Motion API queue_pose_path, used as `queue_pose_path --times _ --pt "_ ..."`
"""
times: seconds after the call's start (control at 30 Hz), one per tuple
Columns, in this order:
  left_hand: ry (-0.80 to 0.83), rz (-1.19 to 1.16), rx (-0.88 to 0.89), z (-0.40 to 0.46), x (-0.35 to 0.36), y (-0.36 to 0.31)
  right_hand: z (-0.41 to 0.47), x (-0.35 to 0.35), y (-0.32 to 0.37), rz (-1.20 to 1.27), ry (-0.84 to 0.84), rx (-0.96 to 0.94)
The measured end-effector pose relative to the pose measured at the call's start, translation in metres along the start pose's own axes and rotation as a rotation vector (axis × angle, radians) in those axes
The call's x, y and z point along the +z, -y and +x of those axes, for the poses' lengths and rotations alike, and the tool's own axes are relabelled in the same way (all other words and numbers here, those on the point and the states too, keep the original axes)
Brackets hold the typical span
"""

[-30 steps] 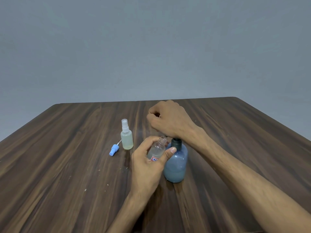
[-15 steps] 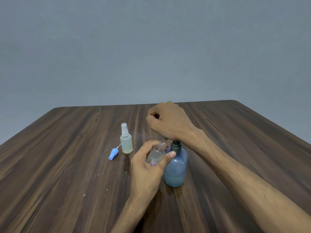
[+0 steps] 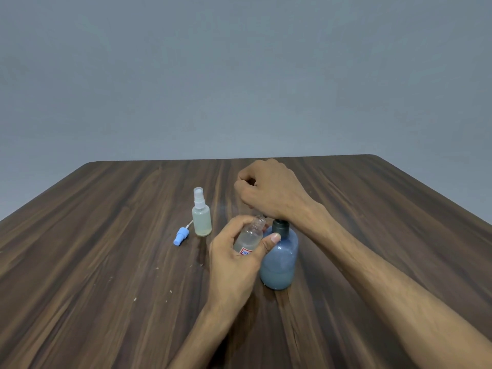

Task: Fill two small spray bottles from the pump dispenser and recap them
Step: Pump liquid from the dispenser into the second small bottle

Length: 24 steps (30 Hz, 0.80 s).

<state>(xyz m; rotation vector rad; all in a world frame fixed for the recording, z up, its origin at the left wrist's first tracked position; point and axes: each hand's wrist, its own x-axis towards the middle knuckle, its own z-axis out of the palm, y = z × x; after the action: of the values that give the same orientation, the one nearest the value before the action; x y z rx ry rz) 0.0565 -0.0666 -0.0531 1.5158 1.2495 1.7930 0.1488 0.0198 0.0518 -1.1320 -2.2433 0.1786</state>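
Two risks stood out: the left hand [image 3: 234, 259] gripped the small clear uncapped bottle [image 3: 249, 237] tilted at the nozzle, so liquid could miss its narrow mouth, and the right hand [image 3: 269, 191], fingers curled over the hidden pump head, could tip the round blue pump dispenser [image 3: 279, 259] on the dark wooden desk [image 3: 106, 262]. Its loose blue spray cap [image 3: 181, 235] lay beside the capped pale-green spray bottle [image 3: 201, 215]. Compared with a second earlier, the grip looked unchanged; only the view had shifted slightly.
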Motion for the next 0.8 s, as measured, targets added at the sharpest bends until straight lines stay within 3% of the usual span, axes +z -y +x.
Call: queue_pose_path --times 0.8 --pt "0.003 -0.016 -0.01 -0.0001 0.0006 -0.0003 0.0013 -0.002 0.0008 -0.029 -0.033 -0.029"
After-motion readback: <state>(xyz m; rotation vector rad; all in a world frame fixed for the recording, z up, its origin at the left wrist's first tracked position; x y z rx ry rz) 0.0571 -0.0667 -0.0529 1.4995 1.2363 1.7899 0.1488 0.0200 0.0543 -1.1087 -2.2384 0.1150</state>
